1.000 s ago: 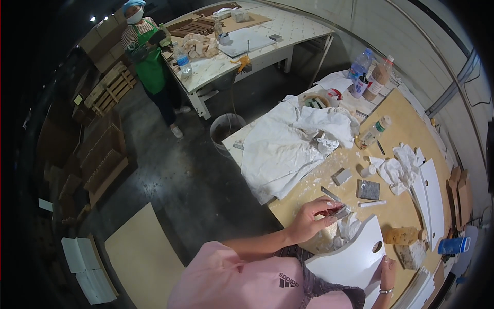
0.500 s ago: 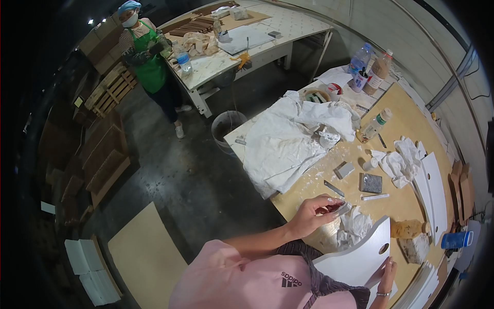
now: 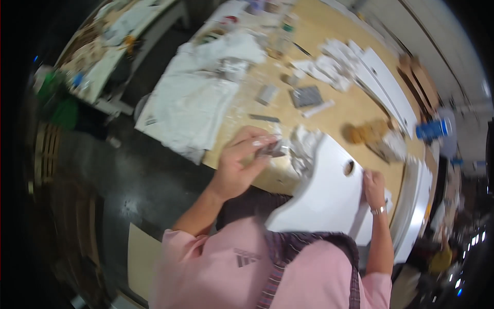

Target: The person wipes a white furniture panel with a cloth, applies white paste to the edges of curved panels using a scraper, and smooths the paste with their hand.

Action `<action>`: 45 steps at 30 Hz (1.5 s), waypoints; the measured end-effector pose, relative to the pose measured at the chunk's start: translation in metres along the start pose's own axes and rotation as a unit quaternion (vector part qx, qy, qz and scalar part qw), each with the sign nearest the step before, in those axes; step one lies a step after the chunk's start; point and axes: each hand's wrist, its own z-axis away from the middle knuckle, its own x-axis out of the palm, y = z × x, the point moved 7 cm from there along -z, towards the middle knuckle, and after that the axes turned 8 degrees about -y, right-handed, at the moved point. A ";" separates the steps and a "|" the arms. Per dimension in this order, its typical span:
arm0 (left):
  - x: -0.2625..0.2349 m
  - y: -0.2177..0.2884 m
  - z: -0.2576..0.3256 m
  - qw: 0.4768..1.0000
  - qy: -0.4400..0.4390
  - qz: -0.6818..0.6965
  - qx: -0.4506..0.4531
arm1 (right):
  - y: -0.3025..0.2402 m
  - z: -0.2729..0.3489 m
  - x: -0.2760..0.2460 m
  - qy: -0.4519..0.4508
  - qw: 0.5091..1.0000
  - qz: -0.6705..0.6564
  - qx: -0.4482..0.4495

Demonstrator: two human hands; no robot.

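My left hand (image 3: 237, 164) is raised near the table's front edge, thumb and fingers pinched round a small grey piece (image 3: 278, 148); blur hides its exact kind. Just right of it, a crumpled white rag (image 3: 304, 147) lies on the table. A white board (image 3: 316, 193) with a wavy edge and an oval hole leans between my body and the table. My right hand (image 3: 374, 189) grips this board's right edge, beside the hole, its fingers partly hidden.
Beyond my hands lie a dark grey block (image 3: 306, 97), a lighter block (image 3: 266, 95), a dark flat strip (image 3: 264, 118) and a white stick (image 3: 318, 109). A yellowish bottle (image 3: 366, 133) and stacked white boards (image 3: 411, 206) are at right. A co-worker (image 3: 64, 110) stands far left.
My view has swung to the right and down, so the table and co-worker sit further left. Both hands keep their grips, and more of my right forearm shows.
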 end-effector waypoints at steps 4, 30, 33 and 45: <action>0.021 0.017 -0.007 0.987 -0.094 -0.124 0.038 | -0.001 0.010 0.008 -0.028 1.000 -0.008 -0.002; 0.068 0.010 -0.033 0.931 -0.337 -0.113 0.077 | 0.046 0.034 -0.002 0.020 0.994 0.025 0.108; 0.043 0.009 -0.032 0.927 -0.349 -0.137 0.027 | 0.045 0.037 -0.007 0.030 0.991 0.033 0.123; 0.043 0.000 -0.035 0.920 -0.352 -0.170 0.009 | 0.054 0.046 0.000 0.025 0.985 0.051 0.161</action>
